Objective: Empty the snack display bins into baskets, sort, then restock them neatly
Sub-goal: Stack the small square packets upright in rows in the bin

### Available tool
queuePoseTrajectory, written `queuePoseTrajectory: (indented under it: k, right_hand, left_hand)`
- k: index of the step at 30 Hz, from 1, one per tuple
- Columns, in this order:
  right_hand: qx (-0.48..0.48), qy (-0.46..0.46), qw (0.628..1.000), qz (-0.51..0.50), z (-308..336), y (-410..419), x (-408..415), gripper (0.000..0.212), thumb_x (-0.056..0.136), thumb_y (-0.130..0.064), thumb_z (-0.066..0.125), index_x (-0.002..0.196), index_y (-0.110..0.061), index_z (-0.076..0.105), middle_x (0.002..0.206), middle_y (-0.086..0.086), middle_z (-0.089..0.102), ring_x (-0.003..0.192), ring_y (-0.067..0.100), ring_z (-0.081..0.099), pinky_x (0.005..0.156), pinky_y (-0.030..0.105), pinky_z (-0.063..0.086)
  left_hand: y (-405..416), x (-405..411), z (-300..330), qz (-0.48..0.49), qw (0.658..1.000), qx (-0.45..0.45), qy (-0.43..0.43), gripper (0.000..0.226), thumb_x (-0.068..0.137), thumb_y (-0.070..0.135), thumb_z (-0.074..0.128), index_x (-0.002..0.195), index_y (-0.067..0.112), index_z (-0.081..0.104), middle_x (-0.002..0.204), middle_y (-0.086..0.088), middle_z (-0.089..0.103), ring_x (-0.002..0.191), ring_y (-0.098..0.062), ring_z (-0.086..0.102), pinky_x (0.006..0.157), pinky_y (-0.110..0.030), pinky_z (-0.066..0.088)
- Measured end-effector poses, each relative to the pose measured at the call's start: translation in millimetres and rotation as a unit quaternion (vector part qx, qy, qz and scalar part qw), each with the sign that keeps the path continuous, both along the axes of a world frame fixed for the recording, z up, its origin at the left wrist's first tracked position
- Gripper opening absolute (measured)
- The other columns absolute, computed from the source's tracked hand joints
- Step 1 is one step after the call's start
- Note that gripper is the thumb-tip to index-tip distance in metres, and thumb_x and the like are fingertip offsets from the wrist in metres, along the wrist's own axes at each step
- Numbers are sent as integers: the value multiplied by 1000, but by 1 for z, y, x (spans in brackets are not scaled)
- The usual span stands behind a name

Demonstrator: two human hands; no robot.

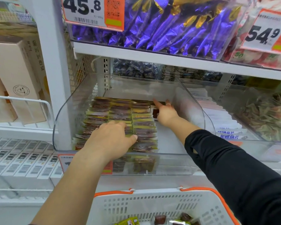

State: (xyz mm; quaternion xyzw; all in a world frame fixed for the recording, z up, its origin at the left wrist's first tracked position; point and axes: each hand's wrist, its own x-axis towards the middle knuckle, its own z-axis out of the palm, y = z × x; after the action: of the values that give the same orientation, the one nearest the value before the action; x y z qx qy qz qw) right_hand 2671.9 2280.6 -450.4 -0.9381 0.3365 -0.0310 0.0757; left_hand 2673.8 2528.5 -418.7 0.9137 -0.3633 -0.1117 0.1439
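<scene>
1. A white shelving unit [152, 57] is filling the view, and a clear plastic bin [63, 114] is sitting on its middle shelf, open toward the near side.
2. A white basket [152, 207] with orange handles is standing at the near edge below the bin, holding a few loose snack packets [160, 219].
3. Rows of yellow-edged brown snack packs [120, 111] are standing in three neat files on the left part of the bin floor, while the right part is showing bare floor.
4. The right arm, in a black sleeve [234, 168], is reaching from the near right toward the far side of the bin.
5. The left arm, bare, is stretching from the near left up over the bin's front wall.
6. The left hand [110, 140] is lying palm down on the near ends of the left and middle files, fingers curled together over the pack tops and thumb pressing against the third file.
7. The right hand [165, 113] is hovering at the far end of the third file, index finger pointing far and the other fingers bent, pinching a single dark packet [155, 113] beneath them.
8. A ring is showing on one finger of the right hand.
</scene>
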Motion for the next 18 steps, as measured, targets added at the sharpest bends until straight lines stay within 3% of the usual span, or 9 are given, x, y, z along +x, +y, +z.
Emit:
queuePoseTrajectory:
  k: [3, 6, 8, 13, 15, 18]
  right_hand:
    - [92, -100, 987, -86, -2, -4, 7, 86, 90, -7, 59, 154, -15, 3, 151, 24, 25, 129, 36, 45, 93, 33, 46]
    - [184, -189, 953, -150, 0, -8, 9, 64, 82, -10, 67, 139, -3, 39, 129, 14, 56, 113, 31, 58, 78, 30, 49]
    - [203, -214, 939, -177, 5, -6, 6, 42, 85, -7, 63, 125, -2, 51, 119, 15, 61, 109, 33, 60, 77, 32, 49]
    - [197, -202, 943, -178, 5, -1, 7, 11, 90, -5, 52, 100, -1, 57, 108, 19, 60, 101, 32, 60, 78, 33, 47]
    - [235, -201, 935, -176, 4, -2, 8, 18, 92, -3, 50, 108, 0, 56, 103, 15, 55, 97, 29, 56, 81, 33, 47]
    - [320, -247, 900, -164, 6, -1, 4, 35, 91, 3, 48, 126, 1, 51, 114, 16, 57, 97, 26, 51, 88, 34, 45]
  left_hand:
    - [0, -1, 1, -1, 1000, -5, -2, 62, 94, 60, 41, 145, 25, 37, 149, -2, 38, 134, -25, 38, 106, -40, 37]
    - [0, -1, 1, -3, 1000, -3, -3, 61, 94, 60, 41, 145, 26, 38, 148, -3, 39, 133, -25, 38, 106, -40, 38]
    - [1, 0, 1, -2, 1000, -5, -2, 60, 94, 60, 42, 144, 26, 38, 147, -3, 40, 133, -25, 39, 105, -40, 38]
    - [1, -1, 2, 0, 1000, -8, -3, 60, 94, 60, 42, 144, 26, 39, 146, -2, 42, 131, -25, 41, 105, -40, 39]
    - [0, -1, 2, -1, 1000, -8, -3, 60, 94, 60, 42, 144, 26, 39, 146, -2, 42, 131, -25, 41, 105, -40, 39]
    - [0, 0, 1, -1, 1000, -8, -6, 60, 94, 60, 42, 143, 26, 39, 146, -2, 42, 131, -25, 41, 105, -40, 39]
